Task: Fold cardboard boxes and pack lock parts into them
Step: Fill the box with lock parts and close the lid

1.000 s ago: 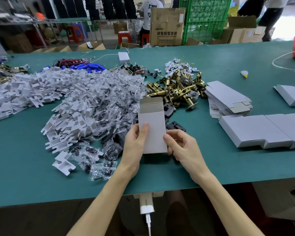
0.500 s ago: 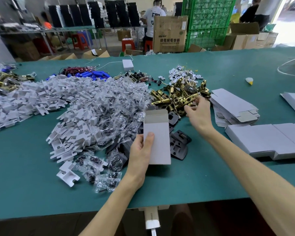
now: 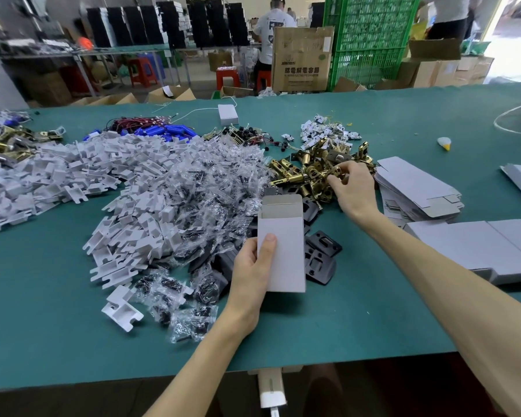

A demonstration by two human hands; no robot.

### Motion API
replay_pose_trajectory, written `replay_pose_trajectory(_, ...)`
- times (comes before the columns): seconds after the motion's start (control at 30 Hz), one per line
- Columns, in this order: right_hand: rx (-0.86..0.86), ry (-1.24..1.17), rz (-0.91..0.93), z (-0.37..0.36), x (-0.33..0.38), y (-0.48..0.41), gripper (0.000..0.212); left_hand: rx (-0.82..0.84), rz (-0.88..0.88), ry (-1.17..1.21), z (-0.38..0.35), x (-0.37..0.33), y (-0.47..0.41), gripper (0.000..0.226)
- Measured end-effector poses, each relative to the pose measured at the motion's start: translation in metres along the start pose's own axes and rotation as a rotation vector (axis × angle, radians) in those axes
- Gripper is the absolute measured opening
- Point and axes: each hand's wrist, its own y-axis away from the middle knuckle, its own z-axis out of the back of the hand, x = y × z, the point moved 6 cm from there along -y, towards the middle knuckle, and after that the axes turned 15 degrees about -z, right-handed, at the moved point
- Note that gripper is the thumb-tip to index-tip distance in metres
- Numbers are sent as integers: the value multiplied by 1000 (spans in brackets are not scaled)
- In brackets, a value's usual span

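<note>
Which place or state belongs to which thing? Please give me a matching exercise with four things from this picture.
Things:
1. open white box
2. brass latches
3. flat box blanks
4. black plates

Places or states:
a. stacked right of the brass pile
b. held in the left hand
c. lying just right of the held box
d. one pinched by the right hand

Pairs: 1-b, 2-d, 3-a, 4-c

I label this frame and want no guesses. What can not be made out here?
Head view only.
Inside of the cardboard box in the left hand: hidden by its front wall.
Whether the right hand grips any brass latches: its fingers cover it.
Flat box blanks: cut by the right edge.
Brown carton print: too small.
</note>
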Motion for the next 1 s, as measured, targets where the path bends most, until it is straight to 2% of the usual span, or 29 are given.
replay_pose_trajectory(0.3,-8,-30,23,8,6,11,24,3,0,-3,-1,-2,2,48)
replay_pose_trajectory(0.47,2,-31,-1,7,10,12,23,13,2,4,-1,-2,2,48)
replay_pose_trajectory(0.67,-13,-20,57,8,41,14,28,19,6,-3,0,-1,2,47)
replay_pose_trajectory(0.8,124,-162,62,9,62,23,16,25,8,29,-1,-2,1,45)
replay_pose_trajectory(1.0,87,-388,203,46,86,56,16,74,-35,102,-3,-8,4,42)
